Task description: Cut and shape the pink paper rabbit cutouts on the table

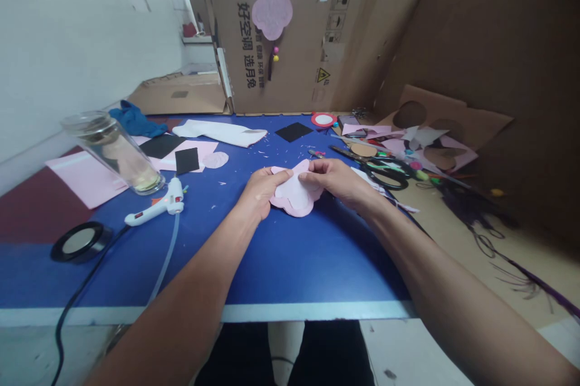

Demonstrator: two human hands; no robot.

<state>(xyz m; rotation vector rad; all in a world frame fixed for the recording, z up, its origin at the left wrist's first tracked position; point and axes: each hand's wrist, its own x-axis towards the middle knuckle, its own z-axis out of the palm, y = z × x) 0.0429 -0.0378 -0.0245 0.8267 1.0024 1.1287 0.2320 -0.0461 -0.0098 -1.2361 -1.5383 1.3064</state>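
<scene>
Both hands meet over a pink felt cut-out [295, 197] with rounded lobes that lies on the blue table top [317, 253]. My left hand [263, 189] pinches its left upper edge, fingers curled closed. My right hand [333, 180] grips the right upper edge with thumb and fingers pressed on it. The piece rests flat under both hands.
A white glue gun [156, 206] with its cord lies left, beside a glass jar [115, 153] and a black tape roll [81, 241]. Black scissors [385, 171], felt scraps and cardboard pieces [426, 132] crowd the right. Cardboard boxes [294, 29] stand behind, one bearing a pink felt shape [272, 8].
</scene>
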